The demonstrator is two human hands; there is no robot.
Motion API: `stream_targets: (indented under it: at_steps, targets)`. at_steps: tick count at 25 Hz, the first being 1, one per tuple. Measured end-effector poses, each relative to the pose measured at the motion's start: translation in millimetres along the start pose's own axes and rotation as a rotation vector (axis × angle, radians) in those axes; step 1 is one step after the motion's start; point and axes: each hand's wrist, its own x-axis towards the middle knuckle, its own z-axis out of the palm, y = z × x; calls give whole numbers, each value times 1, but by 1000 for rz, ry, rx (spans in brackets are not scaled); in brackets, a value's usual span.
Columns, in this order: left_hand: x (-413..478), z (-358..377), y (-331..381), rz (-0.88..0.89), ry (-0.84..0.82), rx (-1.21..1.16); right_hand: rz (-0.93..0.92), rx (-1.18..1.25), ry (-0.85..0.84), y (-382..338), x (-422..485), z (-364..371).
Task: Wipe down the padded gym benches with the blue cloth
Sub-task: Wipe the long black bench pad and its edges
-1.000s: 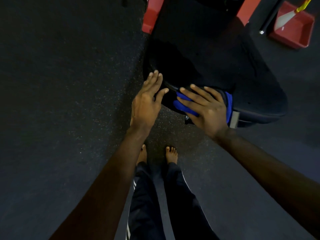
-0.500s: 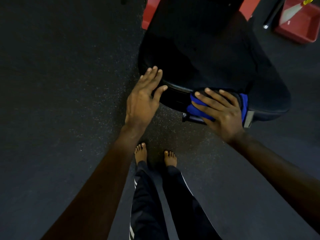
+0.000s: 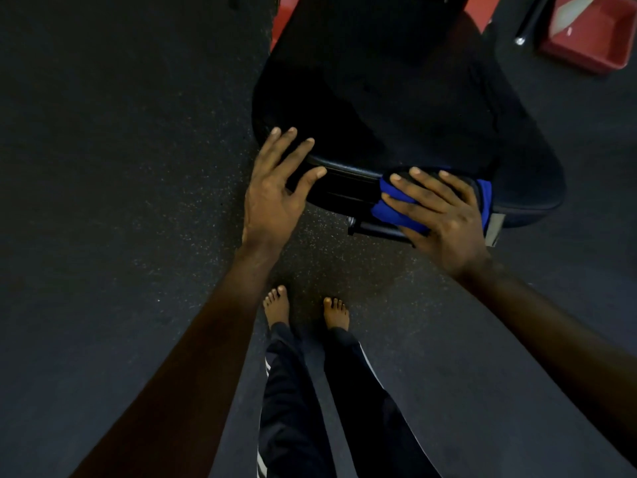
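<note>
A black padded bench (image 3: pixel 389 98) fills the upper middle of the head view, its near end rounded. My right hand (image 3: pixel 444 215) lies flat on the blue cloth (image 3: pixel 484 198), pressing it against the bench's near edge on the right side; the cloth shows at both sides of the hand. My left hand (image 3: pixel 275 191) rests with fingers spread on the near left corner of the bench and holds nothing. A black metal bar (image 3: pixel 372 229) sticks out under the pad below the cloth.
Dark speckled rubber floor (image 3: pixel 120 167) surrounds the bench. Red frame parts (image 3: pixel 284 15) stand behind the pad. A red bin (image 3: pixel 593 39) holding a white scraper sits at the top right. My bare feet (image 3: pixel 303 310) stand just in front of the bench.
My right hand has slid the blue cloth to the right along the bench's near edge. My left hand stays on the left corner, its fingers spread wider.
</note>
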Motion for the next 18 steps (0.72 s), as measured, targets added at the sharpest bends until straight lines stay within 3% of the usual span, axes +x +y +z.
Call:
stream_targets:
  at_steps: [4,10,14,18]
  targets:
    - [-3,4,-3,34,33,46,12,22,62,-23,33,13]
    - [-13,30,10,258,42,221,-66,-13,7,-11,13,8]
    - [-10,26,11,231,48,210,18,7,-10,28,-35,-11]
    - [-16,34,19,230,52,231,72,54,58,10,-8,-2]
